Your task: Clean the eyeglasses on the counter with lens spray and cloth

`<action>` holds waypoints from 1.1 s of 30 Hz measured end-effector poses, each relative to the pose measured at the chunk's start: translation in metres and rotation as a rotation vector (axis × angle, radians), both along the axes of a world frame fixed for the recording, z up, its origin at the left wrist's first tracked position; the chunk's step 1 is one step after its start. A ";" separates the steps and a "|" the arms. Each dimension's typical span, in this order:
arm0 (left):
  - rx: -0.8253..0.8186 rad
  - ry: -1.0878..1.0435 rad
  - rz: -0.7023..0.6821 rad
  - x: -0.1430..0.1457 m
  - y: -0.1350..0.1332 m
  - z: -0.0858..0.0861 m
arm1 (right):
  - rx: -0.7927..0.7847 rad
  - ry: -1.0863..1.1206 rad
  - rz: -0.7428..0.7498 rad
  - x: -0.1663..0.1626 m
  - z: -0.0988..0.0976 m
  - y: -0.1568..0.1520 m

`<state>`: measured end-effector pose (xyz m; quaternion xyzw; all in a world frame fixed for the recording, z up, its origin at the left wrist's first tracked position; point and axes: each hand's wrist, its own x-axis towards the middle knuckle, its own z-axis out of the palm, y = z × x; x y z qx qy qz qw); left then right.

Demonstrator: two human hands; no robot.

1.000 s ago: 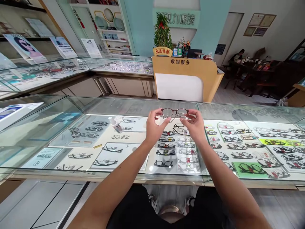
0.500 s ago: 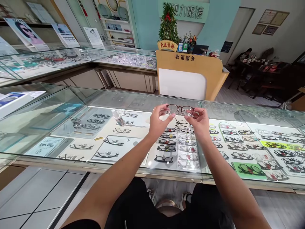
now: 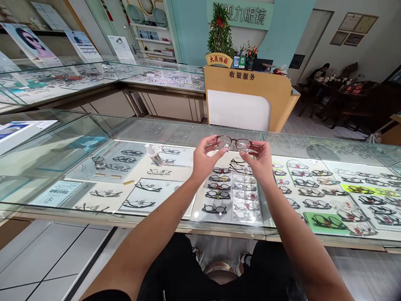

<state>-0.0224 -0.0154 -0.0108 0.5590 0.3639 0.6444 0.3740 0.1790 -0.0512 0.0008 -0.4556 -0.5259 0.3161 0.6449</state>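
Note:
I hold a pair of reddish-brown glasses (image 3: 234, 143) above the glass display counter (image 3: 62, 175). My left hand (image 3: 204, 161) pinches the left end of the frame with thumb and fingers. At the right end my right hand (image 3: 258, 162) grips the same frame. The lenses face away from me. Under the glass, straight below my hands, lie rows of dark and clear glasses frames (image 3: 230, 194).
A small white spray bottle (image 3: 154, 154) stands on the counter left of my hands. More frames on trays (image 3: 341, 196) fill the case to the right. A wooden cashier desk (image 3: 250, 100) with a plant (image 3: 219, 35) stands behind, and further display cases (image 3: 94, 79) run along the left.
The view tilted down a little at first, then held. My hands stay on the glasses, shifting only slightly; the left fingers have spread a bit along the frame.

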 end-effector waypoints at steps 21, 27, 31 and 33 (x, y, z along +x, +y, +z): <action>0.029 0.304 -0.309 -0.015 -0.008 0.013 | -0.477 -0.091 0.535 0.042 0.014 0.008; 0.038 0.377 -0.299 -0.016 -0.008 0.014 | -0.487 -0.034 0.489 0.041 0.007 0.011; 0.052 0.408 -0.284 -0.015 -0.009 0.014 | -0.477 -0.031 0.466 0.039 0.008 0.011; 0.054 0.404 -0.277 -0.014 -0.008 0.015 | -0.464 -0.043 0.462 0.038 0.009 0.010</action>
